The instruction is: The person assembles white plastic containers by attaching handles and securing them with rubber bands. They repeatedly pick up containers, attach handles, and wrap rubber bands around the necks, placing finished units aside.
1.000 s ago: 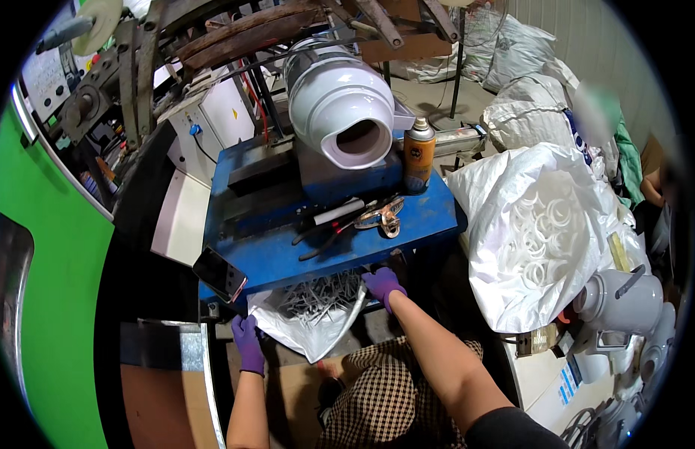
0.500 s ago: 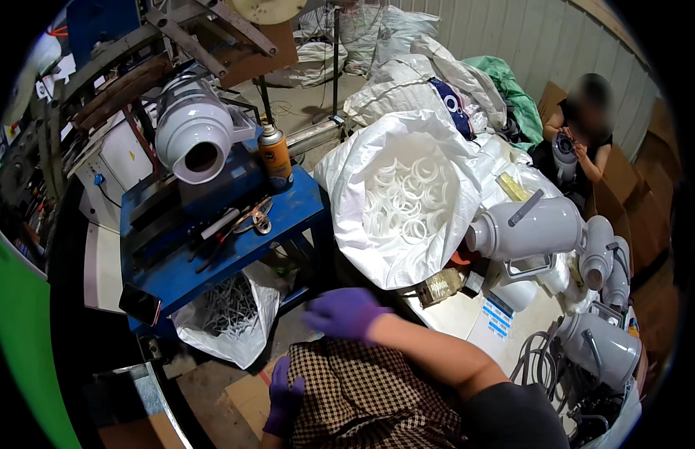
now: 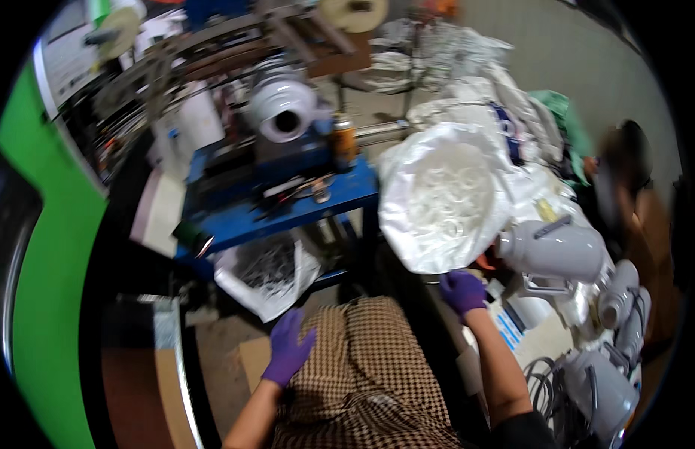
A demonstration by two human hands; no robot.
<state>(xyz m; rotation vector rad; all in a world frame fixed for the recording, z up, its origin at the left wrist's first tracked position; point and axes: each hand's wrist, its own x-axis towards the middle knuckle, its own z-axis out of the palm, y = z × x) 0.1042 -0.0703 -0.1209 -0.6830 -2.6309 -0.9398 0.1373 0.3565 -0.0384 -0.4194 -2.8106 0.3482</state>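
The right hand (image 3: 462, 290) in its purple glove had swung away from the blue metal desk (image 3: 287, 213) to the large white plastic bag of white rings (image 3: 443, 198), its grip loosely curled and empty just below the bag's lower edge, while the left hand (image 3: 289, 346) hung open and empty by the checked lap.

- The right hand (image 3: 464, 290), in a purple glove, has left the front edge of the blue worktop (image 3: 287, 213), where it rested a second ago; it now sits low beside the big white bag of rings (image 3: 444, 198), close under its lower edge
- The left hand (image 3: 287, 348), also gloved, has drawn in from beside the small bag of white scrap (image 3: 266, 269) below the worktop; its fingers are now spread by the checked cloth (image 3: 362, 374) on the lap
- The view has swung right then partly back; the white pipe fitting (image 3: 284, 112) stands upper left of centre again; the grey fittings (image 3: 557, 251) at the right show larger
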